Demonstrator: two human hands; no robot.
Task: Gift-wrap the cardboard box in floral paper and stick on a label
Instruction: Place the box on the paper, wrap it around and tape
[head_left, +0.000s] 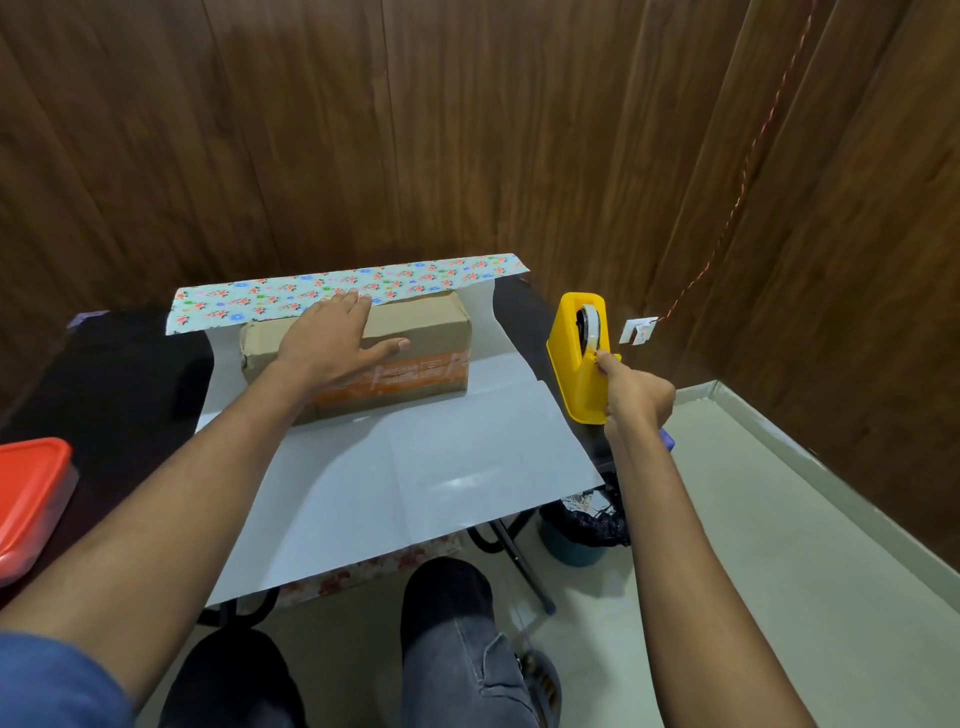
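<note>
A long cardboard box (426, 332) with an orange printed band lies on the floral paper (410, 467), which is spread white side up on a dark table. The paper's far edge (291, 301) is folded over the box top, floral side showing. My left hand (332, 343) lies flat on the box with straight fingers, pressing that folded edge down. To the right stands a yellow tape dispenser (576, 358). My right hand (631, 395) pinches the tape end at the dispenser's front. No label is in sight.
A clear container with a red lid (31, 499) sits at the table's left edge (130, 374). A bin with a black liner (587, 530) stands on the floor under the table's right side. Wood-panelled walls close in behind and to the right. My knees are below the table.
</note>
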